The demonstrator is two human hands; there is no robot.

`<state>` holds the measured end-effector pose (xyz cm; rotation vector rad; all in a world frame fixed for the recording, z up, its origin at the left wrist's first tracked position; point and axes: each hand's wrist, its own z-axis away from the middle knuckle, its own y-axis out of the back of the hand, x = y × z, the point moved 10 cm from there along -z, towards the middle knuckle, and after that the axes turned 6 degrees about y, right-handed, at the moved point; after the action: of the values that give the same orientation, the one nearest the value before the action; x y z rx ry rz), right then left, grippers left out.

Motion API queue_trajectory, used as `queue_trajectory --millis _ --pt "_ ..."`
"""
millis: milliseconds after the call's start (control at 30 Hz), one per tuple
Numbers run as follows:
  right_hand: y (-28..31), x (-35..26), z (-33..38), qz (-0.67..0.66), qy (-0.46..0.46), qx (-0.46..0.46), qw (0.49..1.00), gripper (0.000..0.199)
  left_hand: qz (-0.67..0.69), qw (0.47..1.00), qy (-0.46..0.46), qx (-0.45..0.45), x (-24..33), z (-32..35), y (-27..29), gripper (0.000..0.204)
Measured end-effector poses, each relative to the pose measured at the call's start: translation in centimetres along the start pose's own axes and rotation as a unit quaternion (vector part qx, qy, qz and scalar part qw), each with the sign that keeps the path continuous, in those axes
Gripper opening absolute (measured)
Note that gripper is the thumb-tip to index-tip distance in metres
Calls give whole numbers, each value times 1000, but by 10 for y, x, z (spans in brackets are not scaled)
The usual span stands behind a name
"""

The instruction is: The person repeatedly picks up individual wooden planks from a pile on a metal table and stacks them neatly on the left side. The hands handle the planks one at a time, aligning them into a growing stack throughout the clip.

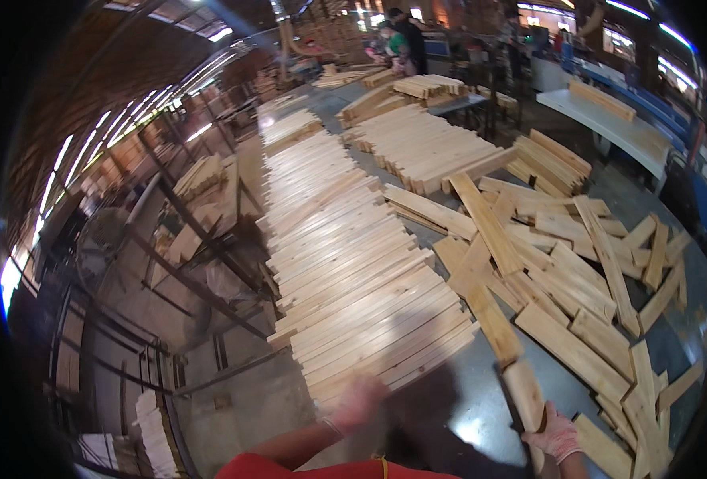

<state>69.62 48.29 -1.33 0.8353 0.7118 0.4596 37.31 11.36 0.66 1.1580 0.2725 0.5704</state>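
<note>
A long row of pale wooden strips (369, 295) lies side by side on a grey metal table. At its near end is my left hand (359, 403) in a whitish-pink glove. Motion smears its fingers, and I cannot make out whether they hold anything. On the right, my gloved right hand (555, 437) grips the edge of a narrow wooden board (523, 393), with fingers over its side and thumb raised. That board points away from me, its far end meeting another yellowish board (493, 323). Loose boards (573, 343) lie in a jumbled heap beyond my right hand.
Further along the metal table (481, 407) sits a second layer of strips (429, 144), with stacked boards (549, 164) beside it. Metal racks (202, 239) stand on the left. A machine table (601, 120) is at the far right, and people (405, 40) stand at the back.
</note>
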Motion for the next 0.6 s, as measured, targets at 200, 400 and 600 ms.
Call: queue_trajectory --millis 200,400,600 --pt "3 -129 -56 -600 122 140 778 117 368 928 -41 34 166 -41 35 90" --pt "106 -28 -103 23 80 219 972 117 410 907 95 -23 115 -42 20 72" --pt "113 41 -114 248 88 193 945 78 -33 972 34 229 61 -8 58 42"
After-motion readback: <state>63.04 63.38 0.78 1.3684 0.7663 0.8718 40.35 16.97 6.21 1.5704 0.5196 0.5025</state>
